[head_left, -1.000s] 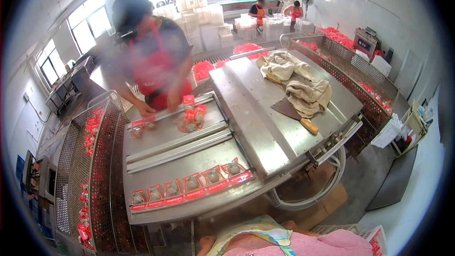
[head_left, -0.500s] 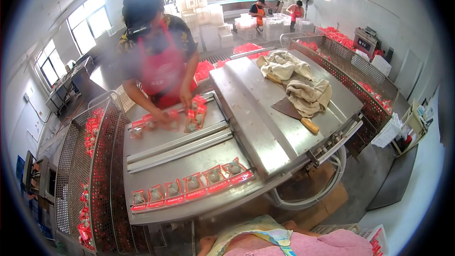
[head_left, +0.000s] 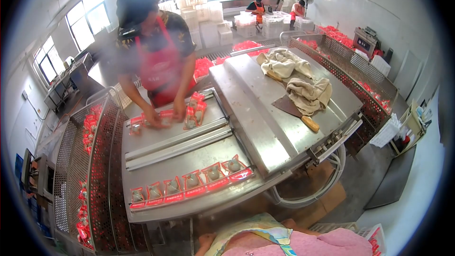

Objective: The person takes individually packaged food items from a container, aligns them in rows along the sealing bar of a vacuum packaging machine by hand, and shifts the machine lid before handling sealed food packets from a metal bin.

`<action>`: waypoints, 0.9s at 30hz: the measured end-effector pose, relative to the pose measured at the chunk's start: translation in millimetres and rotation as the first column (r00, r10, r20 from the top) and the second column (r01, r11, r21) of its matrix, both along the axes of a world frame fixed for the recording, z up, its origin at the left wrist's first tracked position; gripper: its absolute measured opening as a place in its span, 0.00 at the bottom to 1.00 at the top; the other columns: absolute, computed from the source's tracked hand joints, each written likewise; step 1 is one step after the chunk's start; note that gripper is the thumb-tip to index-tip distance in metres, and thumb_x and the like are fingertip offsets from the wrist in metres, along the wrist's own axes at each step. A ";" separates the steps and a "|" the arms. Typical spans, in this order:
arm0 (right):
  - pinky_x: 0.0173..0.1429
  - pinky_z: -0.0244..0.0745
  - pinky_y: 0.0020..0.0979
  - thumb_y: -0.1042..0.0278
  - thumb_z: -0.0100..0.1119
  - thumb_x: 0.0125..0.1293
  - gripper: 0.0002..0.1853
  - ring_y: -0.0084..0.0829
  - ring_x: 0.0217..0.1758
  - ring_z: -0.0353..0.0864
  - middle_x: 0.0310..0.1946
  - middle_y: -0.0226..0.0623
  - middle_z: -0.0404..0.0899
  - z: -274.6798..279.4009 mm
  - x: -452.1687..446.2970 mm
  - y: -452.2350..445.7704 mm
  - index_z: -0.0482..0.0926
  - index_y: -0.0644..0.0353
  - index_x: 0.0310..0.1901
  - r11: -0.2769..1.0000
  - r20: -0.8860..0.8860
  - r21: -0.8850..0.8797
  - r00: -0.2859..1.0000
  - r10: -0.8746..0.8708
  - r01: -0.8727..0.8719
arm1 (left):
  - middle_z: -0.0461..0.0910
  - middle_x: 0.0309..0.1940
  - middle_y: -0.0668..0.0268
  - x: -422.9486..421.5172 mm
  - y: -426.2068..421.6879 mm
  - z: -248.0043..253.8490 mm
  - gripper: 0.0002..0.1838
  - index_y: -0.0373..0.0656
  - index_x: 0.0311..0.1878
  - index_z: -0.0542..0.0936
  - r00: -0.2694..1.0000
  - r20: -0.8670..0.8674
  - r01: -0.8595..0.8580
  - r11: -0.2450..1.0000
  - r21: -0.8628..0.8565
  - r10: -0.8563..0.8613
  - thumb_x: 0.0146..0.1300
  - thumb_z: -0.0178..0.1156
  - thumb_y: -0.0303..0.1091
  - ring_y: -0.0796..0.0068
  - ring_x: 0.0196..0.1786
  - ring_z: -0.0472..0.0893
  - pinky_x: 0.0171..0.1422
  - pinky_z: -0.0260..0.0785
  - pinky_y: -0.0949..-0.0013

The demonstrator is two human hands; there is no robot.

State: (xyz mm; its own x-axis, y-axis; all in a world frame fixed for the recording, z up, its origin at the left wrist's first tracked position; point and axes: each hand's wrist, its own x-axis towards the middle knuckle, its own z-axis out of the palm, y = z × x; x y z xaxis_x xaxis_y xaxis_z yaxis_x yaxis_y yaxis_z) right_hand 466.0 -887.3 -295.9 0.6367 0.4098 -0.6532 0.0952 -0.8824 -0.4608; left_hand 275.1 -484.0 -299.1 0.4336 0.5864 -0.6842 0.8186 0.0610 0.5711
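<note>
At the bottom edge, a small skin-coloured part of my left hand (head_left: 204,243) shows beside my patterned apron (head_left: 260,224). My right hand (head_left: 288,223) is a small patch on the apron's other side, near my pink clothing (head_left: 327,242). The fingers of both are too unclear to read. Beyond them, several red-and-clear packets (head_left: 192,179) lie in a row along the near edge of the metal machine bed (head_left: 189,154). Across it, a co-worker (head_left: 161,61) in a red apron has both hands on packets in a second row.
Two cloths (head_left: 309,96) and a wood-handled blade (head_left: 310,123) lie on the machine's raised metal lid (head_left: 251,109). Perforated bins (head_left: 71,175) with red packets flank the machine. A hose loop (head_left: 308,202) hangs below. Two people (head_left: 258,10) sit among white crates at the back.
The co-worker's hands have moved packets from the pile at the right into the far row. The near row stays the same, and my hands show little change.
</note>
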 end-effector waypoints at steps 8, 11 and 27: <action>0.46 0.78 0.32 0.47 0.59 0.56 0.18 0.36 0.39 0.85 0.36 0.40 0.84 -39.6 -2.8 -14.0 0.85 0.48 0.41 0.996 0.071 0.065 0.996 -0.058 0.053 | 0.82 0.25 0.53 1.7 5.4 -16.5 0.20 0.36 0.25 0.83 0.994 -0.017 0.105 0.993 0.055 -0.104 0.49 0.65 0.47 0.67 0.32 0.83 0.43 0.72 0.62; 0.47 0.77 0.32 0.48 0.58 0.58 0.18 0.33 0.39 0.84 0.35 0.41 0.84 -30.2 -3.7 -16.6 0.84 0.50 0.43 0.990 0.070 0.109 0.993 -0.098 0.090 | 0.83 0.26 0.52 11.9 -0.9 21.0 0.20 0.36 0.24 0.83 0.993 -0.052 0.115 0.986 0.124 -0.110 0.49 0.63 0.48 0.60 0.33 0.83 0.44 0.71 0.59; 0.35 0.68 0.27 0.61 0.63 0.58 0.13 0.32 0.35 0.74 0.34 0.37 0.72 510.3 35.6 160.4 0.74 0.58 0.40 0.208 0.694 0.720 0.684 -0.224 -0.662 | 0.84 0.35 0.59 34.3 -1.6 45.9 0.22 0.49 0.36 0.86 0.975 -0.143 0.195 0.965 0.177 -0.171 0.56 0.59 0.59 0.60 0.41 0.83 0.49 0.72 0.61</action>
State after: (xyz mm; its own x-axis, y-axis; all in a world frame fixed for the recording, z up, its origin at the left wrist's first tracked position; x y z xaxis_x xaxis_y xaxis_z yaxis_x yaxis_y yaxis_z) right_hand 501.7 -726.9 214.3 0.3638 0.5643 0.7411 0.7907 0.2334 -0.5659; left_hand 309.4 -485.7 -253.2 0.4634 0.6288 -0.6244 0.8715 -0.1960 0.4495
